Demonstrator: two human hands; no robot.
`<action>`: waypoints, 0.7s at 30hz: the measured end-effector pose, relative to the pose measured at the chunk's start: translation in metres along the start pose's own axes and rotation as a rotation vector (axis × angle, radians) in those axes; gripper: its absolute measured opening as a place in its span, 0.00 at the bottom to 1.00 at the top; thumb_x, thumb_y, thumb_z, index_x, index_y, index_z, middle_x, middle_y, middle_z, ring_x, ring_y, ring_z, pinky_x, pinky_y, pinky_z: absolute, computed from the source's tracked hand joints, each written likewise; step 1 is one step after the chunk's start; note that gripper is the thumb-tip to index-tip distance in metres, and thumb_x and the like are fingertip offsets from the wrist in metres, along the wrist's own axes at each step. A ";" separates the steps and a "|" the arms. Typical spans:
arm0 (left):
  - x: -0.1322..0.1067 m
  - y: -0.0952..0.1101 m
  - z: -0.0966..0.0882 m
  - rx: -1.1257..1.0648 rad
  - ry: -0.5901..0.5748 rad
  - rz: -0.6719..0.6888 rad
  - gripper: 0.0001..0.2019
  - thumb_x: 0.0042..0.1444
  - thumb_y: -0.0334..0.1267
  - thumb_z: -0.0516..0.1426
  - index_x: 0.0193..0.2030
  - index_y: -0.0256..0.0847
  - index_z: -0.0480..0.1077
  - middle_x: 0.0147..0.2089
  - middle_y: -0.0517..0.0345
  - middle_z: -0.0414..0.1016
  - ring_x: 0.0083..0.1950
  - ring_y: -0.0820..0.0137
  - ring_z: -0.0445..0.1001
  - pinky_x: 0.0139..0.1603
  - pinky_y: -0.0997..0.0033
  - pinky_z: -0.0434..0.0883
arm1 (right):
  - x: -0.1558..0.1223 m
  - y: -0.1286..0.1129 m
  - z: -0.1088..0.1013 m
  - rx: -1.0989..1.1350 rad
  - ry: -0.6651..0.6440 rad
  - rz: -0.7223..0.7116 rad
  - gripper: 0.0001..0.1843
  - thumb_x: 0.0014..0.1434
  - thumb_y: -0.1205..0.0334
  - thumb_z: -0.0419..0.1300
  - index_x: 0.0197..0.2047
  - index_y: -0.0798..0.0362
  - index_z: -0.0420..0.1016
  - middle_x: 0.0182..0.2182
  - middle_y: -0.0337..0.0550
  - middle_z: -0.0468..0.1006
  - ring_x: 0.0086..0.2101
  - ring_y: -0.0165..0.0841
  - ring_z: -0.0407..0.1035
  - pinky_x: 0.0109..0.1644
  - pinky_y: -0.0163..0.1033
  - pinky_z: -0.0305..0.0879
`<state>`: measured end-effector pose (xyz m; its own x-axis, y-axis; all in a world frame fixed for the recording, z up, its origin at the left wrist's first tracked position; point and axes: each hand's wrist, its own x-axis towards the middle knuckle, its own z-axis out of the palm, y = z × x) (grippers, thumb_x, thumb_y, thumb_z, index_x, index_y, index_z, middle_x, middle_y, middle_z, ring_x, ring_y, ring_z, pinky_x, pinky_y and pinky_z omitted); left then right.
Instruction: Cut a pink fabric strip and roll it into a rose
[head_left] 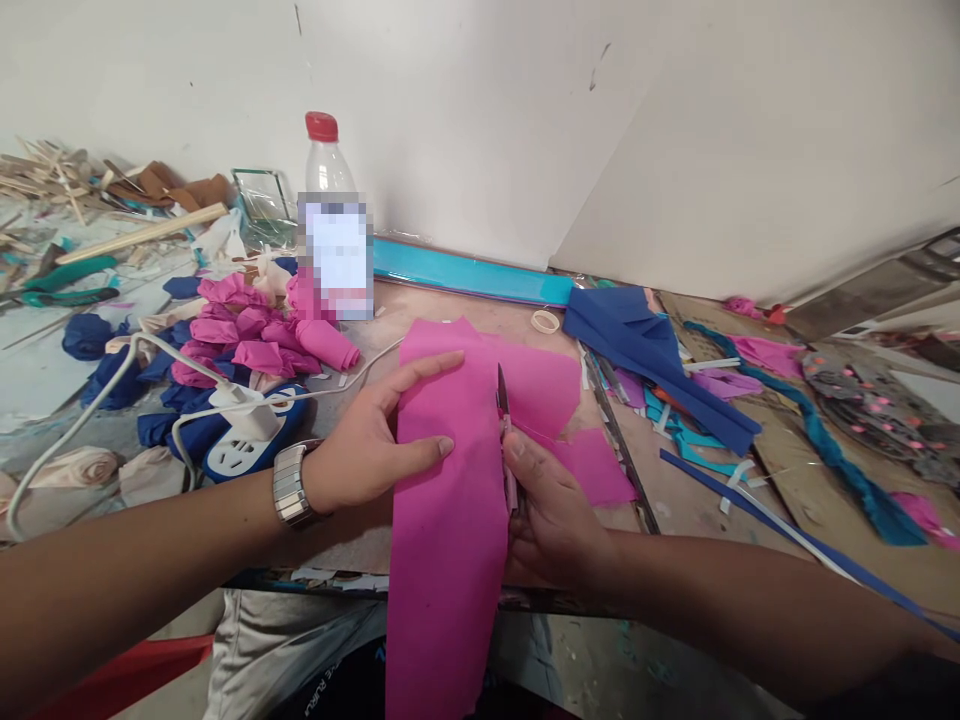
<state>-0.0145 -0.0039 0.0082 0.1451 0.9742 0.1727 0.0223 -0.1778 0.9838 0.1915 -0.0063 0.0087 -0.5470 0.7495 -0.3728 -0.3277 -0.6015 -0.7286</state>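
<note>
One pink cloth (pixel 450 520) lies on the table (pixel 675 500) edge, its lower end hanging over. One pair of scissors (pixel 503 405) stands in the cloth, blades pointing away. The right hand (pixel 551 520) is closed around the handles. The left hand (pixel 375 445) lies flat on the cloth, fingers spread, with one watch (pixel 292 485) on its wrist. Farther out are one blue cloth (pixel 652 350), one tape ring (pixel 545 321), one bottle (pixel 330 230), one power strip (pixel 247 440) and a heap of pink rolls (pixel 255 335).
</note>
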 end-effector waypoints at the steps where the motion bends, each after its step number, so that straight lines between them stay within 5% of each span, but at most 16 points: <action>1: 0.000 0.000 0.000 0.010 0.016 0.006 0.38 0.55 0.38 0.69 0.72 0.40 0.67 0.70 0.44 0.72 0.59 0.55 0.79 0.57 0.62 0.78 | 0.000 0.000 0.000 0.005 0.005 -0.001 0.28 0.56 0.41 0.73 0.53 0.46 0.76 0.32 0.37 0.84 0.24 0.30 0.71 0.26 0.34 0.66; 6: 0.001 -0.001 0.001 0.061 0.070 0.038 0.38 0.55 0.38 0.68 0.73 0.39 0.67 0.72 0.44 0.70 0.65 0.52 0.75 0.64 0.58 0.74 | -0.001 0.000 0.003 0.028 0.008 0.002 0.23 0.57 0.43 0.73 0.49 0.47 0.76 0.28 0.37 0.82 0.23 0.31 0.71 0.27 0.36 0.69; 21: -0.001 -0.003 0.003 0.039 -0.003 0.044 0.39 0.55 0.36 0.67 0.74 0.40 0.64 0.70 0.43 0.71 0.54 0.58 0.81 0.47 0.67 0.81 | 0.002 0.000 0.001 0.006 -0.016 -0.040 0.21 0.59 0.44 0.71 0.49 0.46 0.77 0.31 0.38 0.85 0.30 0.36 0.79 0.32 0.39 0.76</action>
<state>-0.0116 -0.0051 0.0044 0.1495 0.9650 0.2155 0.0543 -0.2257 0.9727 0.1900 -0.0054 0.0083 -0.5458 0.7683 -0.3344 -0.3541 -0.5732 -0.7390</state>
